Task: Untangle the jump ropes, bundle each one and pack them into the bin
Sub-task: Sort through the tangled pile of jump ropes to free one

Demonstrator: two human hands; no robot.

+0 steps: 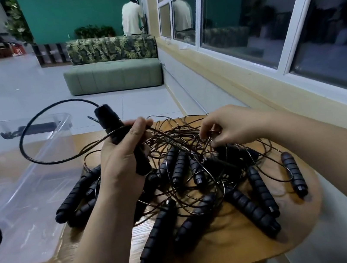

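Left hand (122, 160) grips one black handle (108, 119), long axis tilted up and away, top end above my knuckles. Its cord (21, 145) leaves the top, swings left in a wide loop over the clear bin (18, 190), then comes back past my left hand and runs right into the tangle (183, 143) on the wooden table (244, 252). Right hand (228, 127) sits over the far right part of the tangle, fingertips pinching thin cords; whose rope, I cannot tell. Other handles lie below and between both hands. My reading: the held rope runs left to right, so the right hand is nearer whatever binds it; the bin is nearer the left.
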